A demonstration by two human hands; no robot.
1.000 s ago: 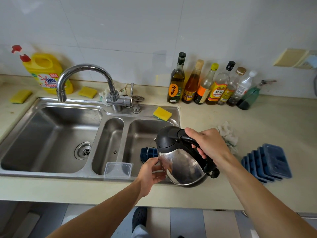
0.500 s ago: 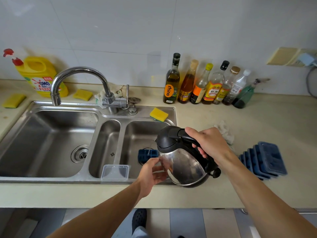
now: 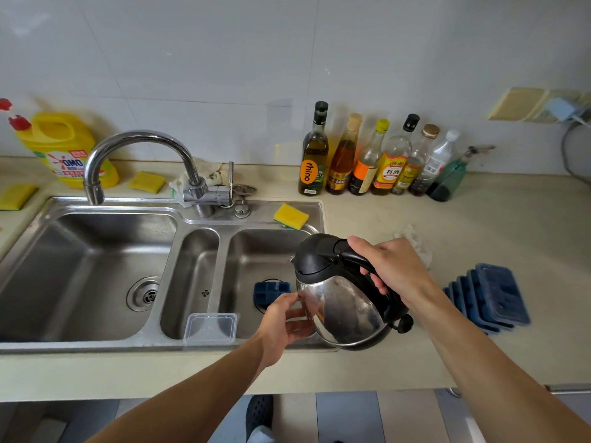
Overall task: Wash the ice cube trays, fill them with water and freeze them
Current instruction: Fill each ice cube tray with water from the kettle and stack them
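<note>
A steel kettle (image 3: 345,311) with a black lid hangs tilted over the right basin of the sink (image 3: 256,251). My right hand (image 3: 393,266) grips its black handle from above. At the kettle's left side is my left hand (image 3: 283,321), its curved fingertips against the steel body. One dark blue ice cube tray (image 3: 270,290) lies on the bottom of that basin over the drain, partly hidden by my left hand. Several more blue trays (image 3: 492,295) lean in a row on the counter to the right.
A clear plastic lid (image 3: 211,327) rests on the sink's front rim. The tap (image 3: 140,145) arches over the left basin. Yellow sponges (image 3: 291,215) and a yellow detergent jug (image 3: 64,148) sit behind the sink. Several bottles (image 3: 377,161) line the wall. A crumpled cloth (image 3: 415,241) lies behind my right hand.
The view has drifted slightly to the right. Both hands and the kettle keep nearly the same place over the right basin.
</note>
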